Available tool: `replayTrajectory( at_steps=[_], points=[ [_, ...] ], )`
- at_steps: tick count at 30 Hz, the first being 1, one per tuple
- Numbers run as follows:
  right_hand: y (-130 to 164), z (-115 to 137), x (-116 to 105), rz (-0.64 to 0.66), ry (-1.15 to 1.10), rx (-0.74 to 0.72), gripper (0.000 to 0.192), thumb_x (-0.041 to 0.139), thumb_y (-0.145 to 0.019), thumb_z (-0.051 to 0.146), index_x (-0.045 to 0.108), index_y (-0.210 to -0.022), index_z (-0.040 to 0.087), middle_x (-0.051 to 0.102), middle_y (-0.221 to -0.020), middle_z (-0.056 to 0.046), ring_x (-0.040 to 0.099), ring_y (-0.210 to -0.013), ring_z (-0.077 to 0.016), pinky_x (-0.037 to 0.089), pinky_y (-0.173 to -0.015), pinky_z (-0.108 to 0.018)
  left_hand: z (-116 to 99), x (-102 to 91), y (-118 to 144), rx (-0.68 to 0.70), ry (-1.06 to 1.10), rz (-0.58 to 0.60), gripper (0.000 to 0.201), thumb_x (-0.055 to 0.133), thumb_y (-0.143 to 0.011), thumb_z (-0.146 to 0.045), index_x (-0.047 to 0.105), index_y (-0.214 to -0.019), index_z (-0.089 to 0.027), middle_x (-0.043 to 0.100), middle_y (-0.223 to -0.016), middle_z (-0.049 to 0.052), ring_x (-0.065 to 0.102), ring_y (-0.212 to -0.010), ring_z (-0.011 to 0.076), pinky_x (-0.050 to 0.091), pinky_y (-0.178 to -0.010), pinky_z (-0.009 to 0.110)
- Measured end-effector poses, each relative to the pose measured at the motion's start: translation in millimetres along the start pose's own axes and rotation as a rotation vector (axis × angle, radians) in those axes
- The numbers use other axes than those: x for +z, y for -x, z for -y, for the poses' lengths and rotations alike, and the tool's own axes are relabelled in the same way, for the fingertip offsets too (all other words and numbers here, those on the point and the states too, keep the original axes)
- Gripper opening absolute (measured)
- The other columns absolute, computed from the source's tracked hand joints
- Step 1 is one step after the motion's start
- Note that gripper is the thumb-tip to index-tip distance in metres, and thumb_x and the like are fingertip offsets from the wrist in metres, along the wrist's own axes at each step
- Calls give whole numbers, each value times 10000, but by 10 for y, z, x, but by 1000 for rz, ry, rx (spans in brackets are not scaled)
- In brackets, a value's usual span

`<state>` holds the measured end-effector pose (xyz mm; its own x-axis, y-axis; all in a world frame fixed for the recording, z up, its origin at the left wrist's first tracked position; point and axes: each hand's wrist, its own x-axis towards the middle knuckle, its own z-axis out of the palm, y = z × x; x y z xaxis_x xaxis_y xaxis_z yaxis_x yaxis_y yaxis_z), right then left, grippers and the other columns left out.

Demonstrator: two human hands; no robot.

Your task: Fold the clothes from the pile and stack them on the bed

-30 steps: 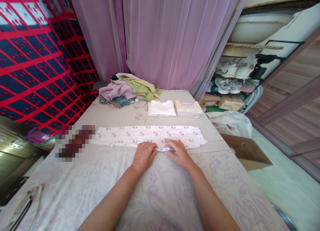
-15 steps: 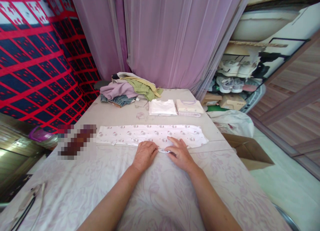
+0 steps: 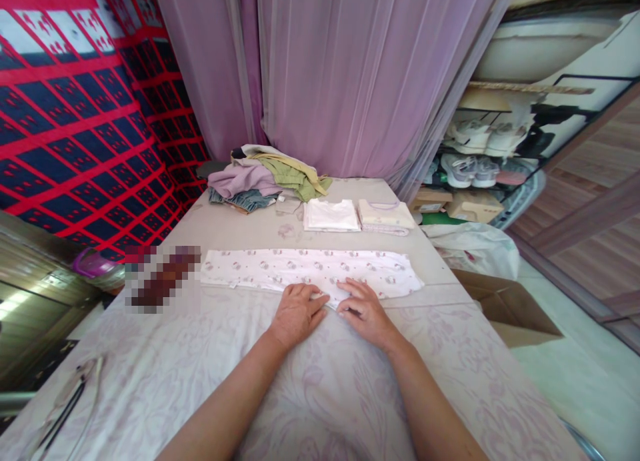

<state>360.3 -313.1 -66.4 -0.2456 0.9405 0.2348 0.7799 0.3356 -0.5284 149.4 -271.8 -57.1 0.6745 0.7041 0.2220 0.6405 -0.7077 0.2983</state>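
Head view: the printed garment (image 3: 280,268) lies crosswise on the bed (image 3: 450,368), its near edge at the half-curled left hand (image 3: 297,314) and half-open right hand (image 3: 369,316), the left nearer its middle; whether either pinches cloth cannot be told.

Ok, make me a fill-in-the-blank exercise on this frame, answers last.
The left hand lies palm ____ at the near edge of the printed garment.
Beyond the garment sit ____ folded stacks side by side.
The rumpled clothes pile lies to the ____ of those stacks.
The open cardboard box stands on the ____.

Missing words: down; two; left; floor.
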Motion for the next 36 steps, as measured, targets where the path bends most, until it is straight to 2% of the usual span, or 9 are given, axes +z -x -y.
replayTrajectory(
  at_steps=[7,13,16,19,22,24,26,30,36],
  points=[
    [6,-42,19,21,-55,21,139,578,-794,232,699,-735,267,620,-1240,-37,412,-1287,-274,174,-1082,-602,-7,21,15,-24,-31,57,368,482,-904,-374,550,-1262,-321,522,-1349,49,419,-1257,252,279,-1053,484],
    [21,-58,28,28,-20,18,129,570,-798,237,693,-766,263,628,-1231,-39,434,-1274,-269,176,-1079,-602,132,6,87,-30,18,130,527,424,-913,-472,385,-1400,-274,415,-1460,44,312,-1366,232,164,-1132,503],
    [19,-49,9,-14,-44,7,126,559,-799,255,683,-813,259,653,-1185,-50,501,-1213,-261,213,-1069,-596,354,-122,164,-147,-25,120,519,391,-923,-470,405,-1392,-247,422,-1455,59,308,-1371,235,171,-1133,499],
    [-1,-45,-14,-128,-85,27,188,496,-843,302,676,-832,248,703,-1055,-67,612,-1053,-235,354,-1017,-508,693,-312,291,-294,-88,94,480,385,-926,-430,451,-1363,-241,434,-1445,67,331,-1360,241,188,-1126,498],
    [-34,-70,-33,-209,-74,109,257,449,-859,355,681,-871,246,725,-947,-65,657,-926,-222,479,-879,-396,1078,-506,474,-440,-150,52,462,359,-927,-405,489,-1335,-231,448,-1434,75,350,-1349,253,221,-1112,498],
    [-58,-116,-49,-210,-19,188,274,440,-849,369,682,-894,250,726,-929,-49,661,-889,-219,505,-804,-359,1310,-625,614,-535,-186,7,452,340,-923,-387,521,-1304,-224,481,-1408,76,378,-1331,247,239,-1110,481],
    [-82,-194,-79,-205,76,279,279,432,-842,365,681,-913,260,722,-934,-34,658,-844,-212,508,-756,-341,1493,-732,744,-608,-197,-60,452,320,-915,-348,549,-1269,-187,525,-1366,89,423,-1298,217,284,-1102,405],
    [-123,-432,-208,-253,355,440,282,446,-830,319,685,-962,249,707,-985,-61,633,-882,-228,482,-790,-350,1695,-894,892,-801,-203,-167,449,321,-890,-304,566,-1230,-143,596,-1267,113,529,-1181,221,388,-1014,342],
    [-127,-720,-502,-255,618,572,325,441,-838,269,679,-1042,182,665,-1106,-126,592,-977,-269,444,-842,-392,1812,-1012,811,-922,-222,-25,471,374,-874,-393,593,-1201,-134,638,-1175,160,581,-1088,297,462,-864,377]
  ],
)
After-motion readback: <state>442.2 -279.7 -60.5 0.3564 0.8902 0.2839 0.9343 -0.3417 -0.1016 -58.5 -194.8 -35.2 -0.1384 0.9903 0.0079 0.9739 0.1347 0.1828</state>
